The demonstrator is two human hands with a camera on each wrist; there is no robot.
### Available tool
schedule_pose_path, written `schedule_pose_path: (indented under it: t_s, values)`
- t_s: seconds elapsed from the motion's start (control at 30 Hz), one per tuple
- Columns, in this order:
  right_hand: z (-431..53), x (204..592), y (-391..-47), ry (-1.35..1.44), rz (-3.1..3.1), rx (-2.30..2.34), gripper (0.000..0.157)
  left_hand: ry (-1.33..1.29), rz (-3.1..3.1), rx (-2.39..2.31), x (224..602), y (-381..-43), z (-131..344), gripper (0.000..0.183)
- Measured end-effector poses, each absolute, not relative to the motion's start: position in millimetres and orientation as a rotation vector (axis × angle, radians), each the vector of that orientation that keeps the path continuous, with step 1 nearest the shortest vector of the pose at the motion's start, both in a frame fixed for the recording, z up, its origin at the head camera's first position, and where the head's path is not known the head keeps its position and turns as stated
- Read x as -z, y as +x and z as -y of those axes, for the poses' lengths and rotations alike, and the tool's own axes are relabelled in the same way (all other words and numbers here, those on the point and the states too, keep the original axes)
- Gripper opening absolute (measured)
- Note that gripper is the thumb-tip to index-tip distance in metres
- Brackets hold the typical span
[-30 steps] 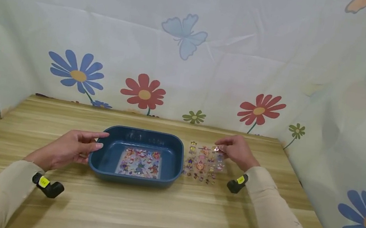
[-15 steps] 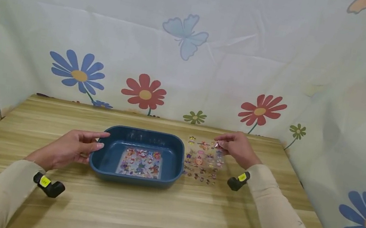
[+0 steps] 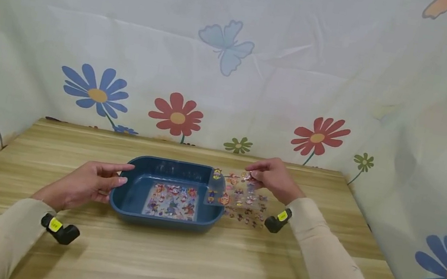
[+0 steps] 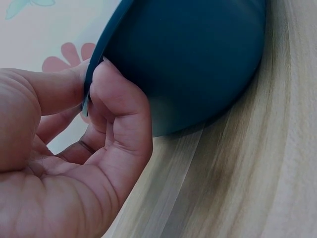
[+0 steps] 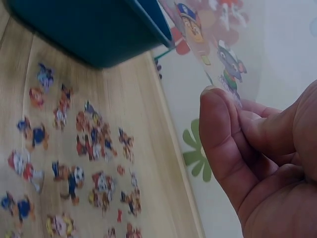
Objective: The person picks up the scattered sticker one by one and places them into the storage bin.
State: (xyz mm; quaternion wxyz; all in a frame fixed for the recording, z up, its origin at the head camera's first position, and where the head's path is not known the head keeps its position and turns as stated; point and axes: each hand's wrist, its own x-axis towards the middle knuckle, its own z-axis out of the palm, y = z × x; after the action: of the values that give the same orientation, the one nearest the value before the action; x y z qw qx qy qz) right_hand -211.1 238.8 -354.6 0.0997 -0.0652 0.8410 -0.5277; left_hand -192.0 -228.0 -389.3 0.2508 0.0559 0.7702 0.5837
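A dark blue rectangular basin [image 3: 163,221] with rounded corners sits on the table. My left hand [image 3: 82,185] pinches its left rim between thumb and fingers, seen closely in the left wrist view. Inside, flat on the bottom, lies a sticker sheet [image 3: 171,202] with colourful cartoon figures. My right hand [image 3: 279,181] pinches the corner of a clear sticker sheet [image 3: 226,190], which is raised and overlaps the basin's right rim. Below it, on the table right of the basin, is another clear sticker sheet [image 5: 67,173] printed with cartoon dogs.
The wood-grain table [image 3: 153,264] ends at a pale cloth backdrop [image 3: 141,50] printed with flowers and a butterfly. Black wrist cameras [image 3: 60,230] are strapped to both forearms.
My right hand has lifted the clear sticker sheet off the one beneath and carried it left, over the basin's right rim. My left hand and the basin have stayed put.
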Motion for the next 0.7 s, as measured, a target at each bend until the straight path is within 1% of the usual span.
schedule_pose_path:
  t_s: [0.43, 0.7]
  values:
    - [-208.9, 350.9, -215.8, -0.273, -2.447, 1.557, 0.026, 0.131, -2.082, -1.601, 389.3, -190.6, 228.3, 0.071]
    - [-187.6, 349.4, -219.2, -0.305, -2.413, 1.548, 0.027, 0.127, -2.075, -1.606, 388.3, -190.1, 228.2, 0.072]
